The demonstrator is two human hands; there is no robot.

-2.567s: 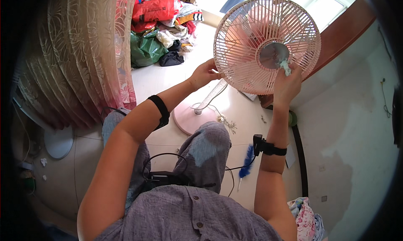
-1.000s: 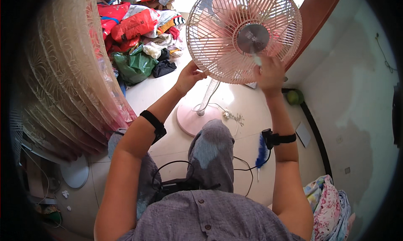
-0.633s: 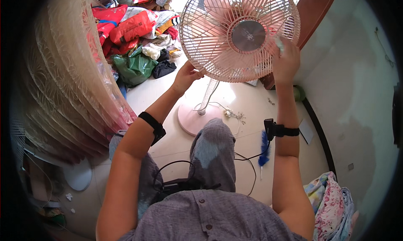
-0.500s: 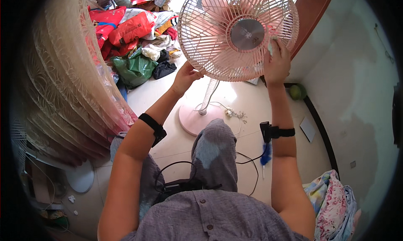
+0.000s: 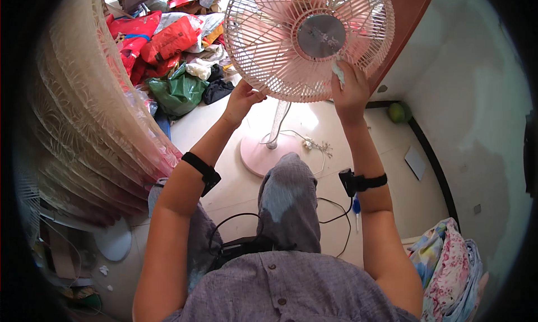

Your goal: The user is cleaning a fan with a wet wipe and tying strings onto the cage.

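Observation:
A pink standing fan (image 5: 269, 58) is in front of me, its round wire grille facing up toward me. A grey disc (image 5: 321, 36) sits at the grille's centre. My left hand (image 5: 242, 102) grips the lower left rim of the grille, with its fingers partly behind the edge. Pinched in my right hand (image 5: 352, 93) is a small white wad of tissue (image 5: 338, 73), which rests against the grille's bars just below and right of the disc. The fan's pole runs down to a round pink base (image 5: 255, 156) on the floor.
Bags and clothes (image 5: 174, 42) lie heaped at the far left, beside a sheer curtain (image 5: 95, 114). A power cord (image 5: 322, 148) trails near the base. A green round fruit (image 5: 399, 113) and folded floral cloth (image 5: 448, 263) lie along the right wall.
My right hand has moved left and down across the grille, bringing the tissue from beside the disc to below it. My left hand stays at the rim. The view has shifted slightly.

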